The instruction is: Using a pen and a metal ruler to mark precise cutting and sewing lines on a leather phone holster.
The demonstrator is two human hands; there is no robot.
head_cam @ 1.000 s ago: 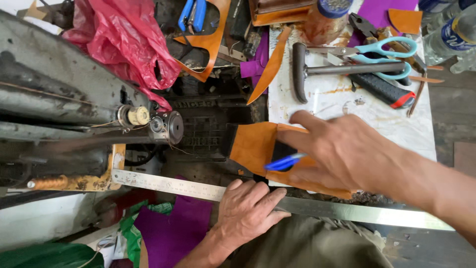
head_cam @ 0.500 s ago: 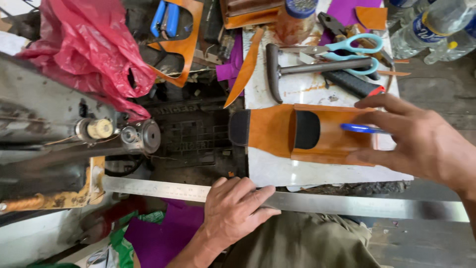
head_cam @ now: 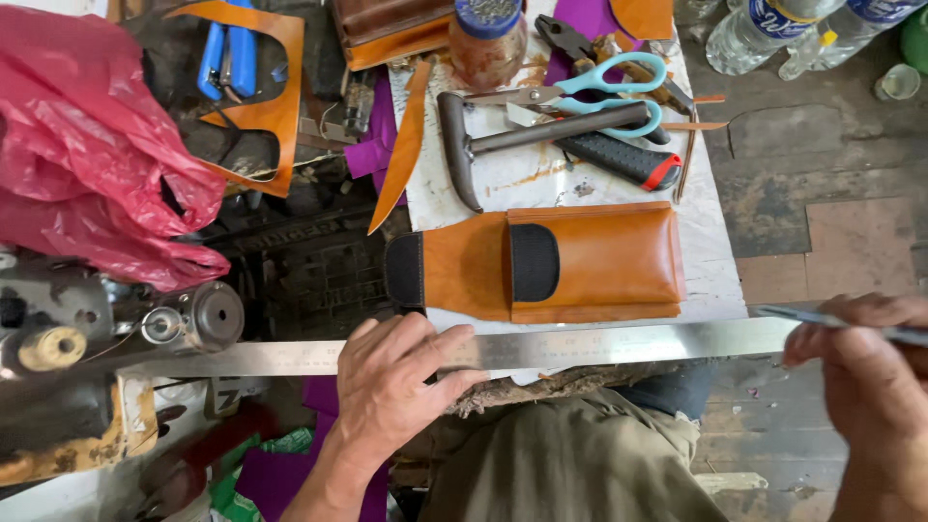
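A tan leather pouch (head_cam: 599,261) with two black fastening strips lies flat on a white slab (head_cam: 541,184). In front of it a long steel ruler (head_cam: 619,343) runs left to right. My left hand (head_cam: 396,387) rests palm down on the ruler, fingers spread, just below the pouch's left flap. My right hand (head_cam: 860,377) is at the ruler's right end, closed around a thin pen (head_cam: 822,319) that points left. It is well clear of the pouch.
A hammer (head_cam: 541,135), teal-handled scissors (head_cam: 604,87) and a jar (head_cam: 488,43) sit on the slab's far part. A red plastic bag (head_cam: 87,164) and a sewing machine (head_cam: 106,338) fill the left. Blue pliers (head_cam: 227,58) and leather offcuts lie behind; plastic bottles (head_cam: 764,29) stand at top right.
My right hand let go of the leather pouch, leaving it flat on the slab, and moved right to the ruler's end with the pen. My left hand stayed on the ruler.
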